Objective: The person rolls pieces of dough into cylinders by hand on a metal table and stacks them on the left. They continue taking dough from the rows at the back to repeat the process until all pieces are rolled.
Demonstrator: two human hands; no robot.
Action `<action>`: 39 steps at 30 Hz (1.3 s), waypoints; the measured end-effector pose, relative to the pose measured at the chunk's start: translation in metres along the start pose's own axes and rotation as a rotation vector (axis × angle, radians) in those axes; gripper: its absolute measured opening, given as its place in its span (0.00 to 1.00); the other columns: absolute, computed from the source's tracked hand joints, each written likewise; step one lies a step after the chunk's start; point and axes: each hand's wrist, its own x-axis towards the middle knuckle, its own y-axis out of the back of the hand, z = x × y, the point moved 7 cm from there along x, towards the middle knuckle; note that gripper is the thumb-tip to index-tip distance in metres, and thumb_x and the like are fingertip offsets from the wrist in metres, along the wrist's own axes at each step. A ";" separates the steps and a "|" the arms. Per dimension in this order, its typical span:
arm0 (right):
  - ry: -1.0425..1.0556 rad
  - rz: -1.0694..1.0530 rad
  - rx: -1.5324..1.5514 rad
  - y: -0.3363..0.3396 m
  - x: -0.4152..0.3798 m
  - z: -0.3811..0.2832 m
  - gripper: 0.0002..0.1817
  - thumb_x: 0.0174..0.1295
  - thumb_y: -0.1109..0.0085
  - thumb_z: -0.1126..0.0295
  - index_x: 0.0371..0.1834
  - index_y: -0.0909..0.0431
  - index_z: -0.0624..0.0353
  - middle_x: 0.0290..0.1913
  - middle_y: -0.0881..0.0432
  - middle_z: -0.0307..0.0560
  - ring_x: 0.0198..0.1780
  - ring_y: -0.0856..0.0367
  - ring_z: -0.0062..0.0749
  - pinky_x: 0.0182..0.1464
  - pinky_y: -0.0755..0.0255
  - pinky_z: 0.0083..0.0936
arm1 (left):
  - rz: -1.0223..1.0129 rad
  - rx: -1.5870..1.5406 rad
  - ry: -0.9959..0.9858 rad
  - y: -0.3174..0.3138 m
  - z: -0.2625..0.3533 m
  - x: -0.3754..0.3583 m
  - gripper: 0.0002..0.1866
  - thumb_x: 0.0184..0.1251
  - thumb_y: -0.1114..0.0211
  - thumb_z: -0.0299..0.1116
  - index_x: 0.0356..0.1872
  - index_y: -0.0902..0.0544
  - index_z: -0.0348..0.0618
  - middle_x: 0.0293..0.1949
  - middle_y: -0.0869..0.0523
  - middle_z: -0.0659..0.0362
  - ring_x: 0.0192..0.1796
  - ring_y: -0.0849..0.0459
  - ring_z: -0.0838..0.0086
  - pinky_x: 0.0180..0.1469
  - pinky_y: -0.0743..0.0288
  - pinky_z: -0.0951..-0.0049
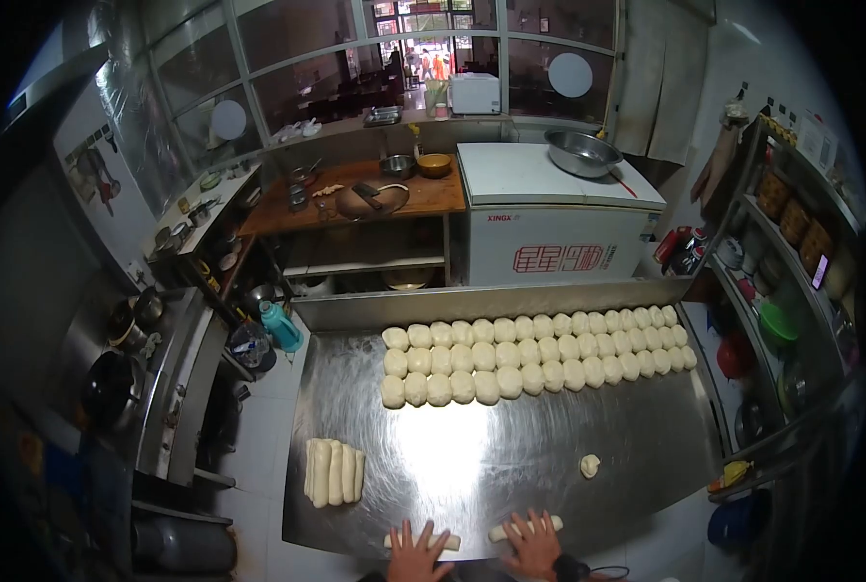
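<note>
Steel covered the whole worktable [646, 427], and its shine was strong in the middle. Nearest to the camera, at about six o'clock, the left hand [416, 555] lay flat and open, fingers spread, on a short dough roll [423, 539]. Just beside it, toward five o'clock, the right hand [533, 545] was also open and pressed its palm on a second dough roll [524, 527], which lay a little slanted. Neither hand closed around the dough; both only pressed from above.

It seemed that the step in hand was rolling the two pieces into longer sticks under the palms. The next move probably called for even pressure and a push away from the body, so that each roll became thin without breaking.

A little farther, at about two o'clock from the hands, one small dough lump [589, 466] sat alone. At about ten o'clock, near the left edge of the table, a group of finished dough sticks [333, 472] lay side by side and touching.

Farther still, at twelve o'clock, three rows of round dough balls [535, 352] stretched across the table. Behind them stood a white chest freezer [554, 218] with a metal bowl [582, 151] on its top.
</note>
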 end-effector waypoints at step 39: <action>-0.518 0.078 1.218 -0.017 0.243 -0.120 0.25 0.75 0.41 0.54 0.57 0.21 0.68 0.45 0.15 0.58 0.45 0.15 0.41 0.49 0.22 0.36 | 0.649 -0.801 0.587 0.183 -0.250 0.000 0.17 0.85 0.49 0.40 0.51 0.23 0.34 0.40 0.17 0.48 0.45 0.18 0.61 0.50 0.24 0.60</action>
